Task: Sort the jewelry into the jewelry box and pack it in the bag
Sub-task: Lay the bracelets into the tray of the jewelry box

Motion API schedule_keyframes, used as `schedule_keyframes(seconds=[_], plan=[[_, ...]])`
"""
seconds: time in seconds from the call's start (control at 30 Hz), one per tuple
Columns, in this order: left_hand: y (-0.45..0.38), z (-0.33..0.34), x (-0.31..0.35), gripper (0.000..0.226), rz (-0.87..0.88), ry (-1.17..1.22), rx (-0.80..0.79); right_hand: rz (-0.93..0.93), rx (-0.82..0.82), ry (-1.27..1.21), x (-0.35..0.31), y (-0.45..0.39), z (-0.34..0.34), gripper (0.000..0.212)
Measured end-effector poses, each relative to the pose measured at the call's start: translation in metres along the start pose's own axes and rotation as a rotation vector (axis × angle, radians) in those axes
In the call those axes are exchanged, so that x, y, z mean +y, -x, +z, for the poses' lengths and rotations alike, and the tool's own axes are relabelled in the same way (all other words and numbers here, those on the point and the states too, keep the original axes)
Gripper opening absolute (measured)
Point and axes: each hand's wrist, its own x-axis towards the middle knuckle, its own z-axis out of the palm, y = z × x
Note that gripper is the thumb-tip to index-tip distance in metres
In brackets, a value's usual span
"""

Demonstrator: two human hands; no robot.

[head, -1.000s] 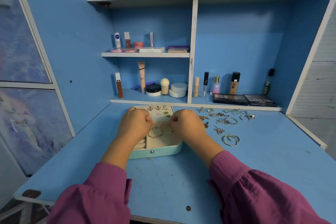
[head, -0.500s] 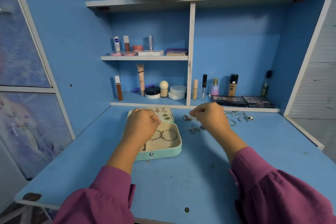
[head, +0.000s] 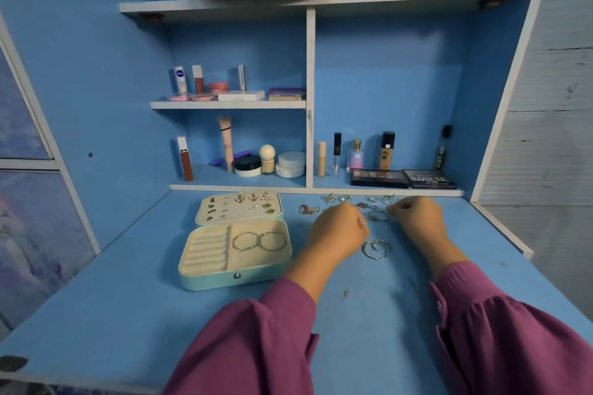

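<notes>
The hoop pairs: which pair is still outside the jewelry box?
The silver hoop pair on the desk between both wrists; the gold hoops already lie inside the jewelry box.

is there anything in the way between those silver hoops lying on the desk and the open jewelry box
Partly: the left hand and its forearm lie across the desk between the silver hoops and the jewelry box. Nothing else visible does.

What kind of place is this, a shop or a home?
Probably a home dressing table: cosmetics stand on blue shelves, eyeshadow palettes lie below, and an open jewelry box sits on the desk.
</notes>
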Motion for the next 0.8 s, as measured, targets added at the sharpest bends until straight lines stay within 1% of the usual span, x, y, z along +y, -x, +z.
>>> schedule_keyframes(seconds=[0.1,0.23,0.37,0.5,0.6,0.73,0.8], plan=[[-0.002,0.010,0.002,0.018,-0.045,-0.123,-0.009,0.018,-0.025,0.042,0.000,-0.003,0.004,0.026],[-0.003,0.017,0.004,0.038,-0.066,-0.247,0.018,0.050,-0.053,0.098,-0.004,-0.005,0.008,0.023],[-0.002,0.016,0.007,0.036,-0.076,-0.277,0.031,0.091,-0.051,0.154,-0.007,-0.007,0.010,0.016],[0.001,0.016,0.010,0.038,-0.058,-0.264,0.008,0.082,-0.057,0.212,-0.008,-0.004,0.010,0.013],[0.002,0.015,0.011,0.039,-0.052,-0.231,0.009,0.047,-0.057,0.217,-0.008,-0.003,0.009,0.022],[0.005,0.009,0.011,0.037,-0.031,-0.191,0.034,0.000,-0.006,0.173,-0.007,-0.003,0.006,0.039],[0.005,0.007,0.008,0.037,-0.032,-0.184,0.034,-0.017,0.021,0.133,-0.008,-0.002,0.005,0.042]])
